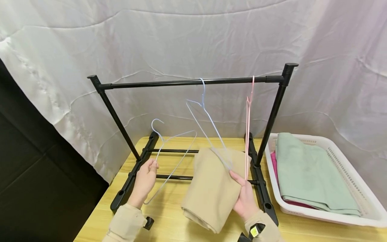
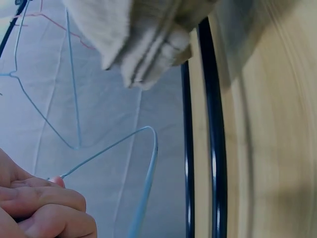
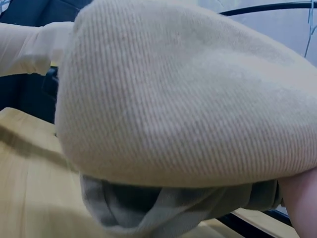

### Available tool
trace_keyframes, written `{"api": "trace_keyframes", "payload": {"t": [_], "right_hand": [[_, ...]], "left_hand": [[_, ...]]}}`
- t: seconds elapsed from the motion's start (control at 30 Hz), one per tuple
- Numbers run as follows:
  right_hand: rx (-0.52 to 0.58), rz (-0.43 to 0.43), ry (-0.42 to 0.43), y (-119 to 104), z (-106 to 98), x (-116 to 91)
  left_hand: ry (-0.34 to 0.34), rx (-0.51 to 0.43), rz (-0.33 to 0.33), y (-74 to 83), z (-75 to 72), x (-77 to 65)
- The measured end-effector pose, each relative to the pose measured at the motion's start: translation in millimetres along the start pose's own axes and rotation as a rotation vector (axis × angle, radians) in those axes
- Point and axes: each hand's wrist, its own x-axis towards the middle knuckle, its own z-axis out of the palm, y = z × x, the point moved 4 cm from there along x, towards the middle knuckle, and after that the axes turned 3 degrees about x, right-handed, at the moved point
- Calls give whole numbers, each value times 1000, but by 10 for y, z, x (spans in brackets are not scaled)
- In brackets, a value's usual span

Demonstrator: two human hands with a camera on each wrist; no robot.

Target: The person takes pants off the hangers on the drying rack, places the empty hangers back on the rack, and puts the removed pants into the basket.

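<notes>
My left hand pinches a pale blue wire hanger by its side, off the rod with its hook pointing up. A folded beige cloth, finely ribbed in the right wrist view, is held up by my right hand, partly hidden behind it. A second pale blue hanger hangs from the black rod, its lower part overlapping the cloth in the head view. Close to my right hand, pink hanger wires hang near the rod's right end.
The black rack's side posts rise from long feet on a wooden table. At the right stands a white basket holding a folded light green cloth over a magenta one. Pale curtains hang behind.
</notes>
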Motion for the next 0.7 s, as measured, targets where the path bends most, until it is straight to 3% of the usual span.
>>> {"api": "trace_keyframes", "payload": {"t": [0.1,0.27,0.37,0.7], "right_hand": [[-28,-18,-7,-34,-20,-32],[-156,-67,123,-92,-58,-100],[-178,-49,133,-151,-25,-156],[-167,57,-10,-395,208,-353]], "left_hand": [[-4,-2,4,56,-9,-20],[-5,-3,15,113,-7,-44],[3,-7,22,138,-13,-54],[6,-13,43,254,-47,-128]]}}
